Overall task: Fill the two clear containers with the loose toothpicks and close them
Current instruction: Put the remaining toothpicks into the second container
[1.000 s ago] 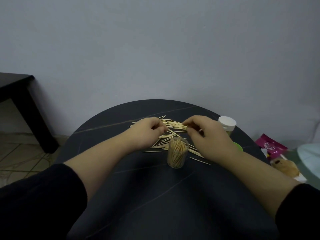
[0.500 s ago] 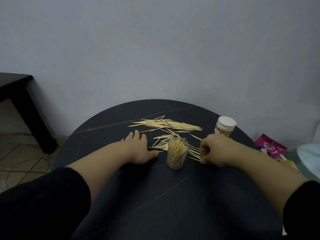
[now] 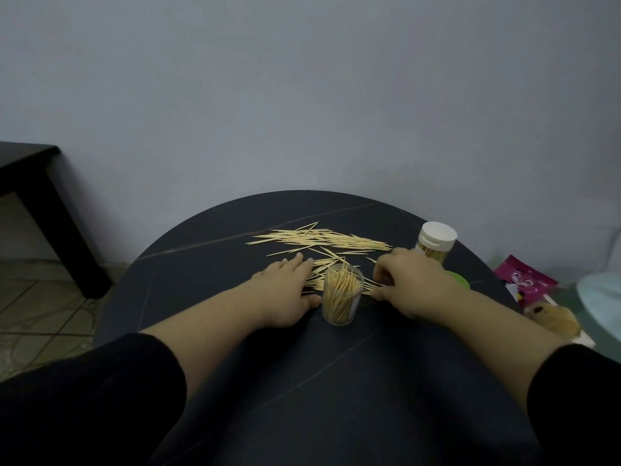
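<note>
As right hand (image 3: 416, 284) grip pinches pale wooden toothpicks (image 3: 322, 238), left hand (image 3: 285, 290) flat and released, a nudge may topple the open clear cylindrical container (image 3: 342, 297).

My one camera rides on my head and looks forward and down across the round table (image 3: 235, 381) towards the grey wall (image 3: 302, 95), its wide angle bowing the far rim into an arc. My forearms enter from the bottom corners, and my left hand (image 3: 285, 290) and right hand (image 3: 416, 287) sit mid-frame, near enough that single loose toothpicks (image 3: 322, 238) show. The left edge catches a dark side table (image 3: 30, 169).
</note>
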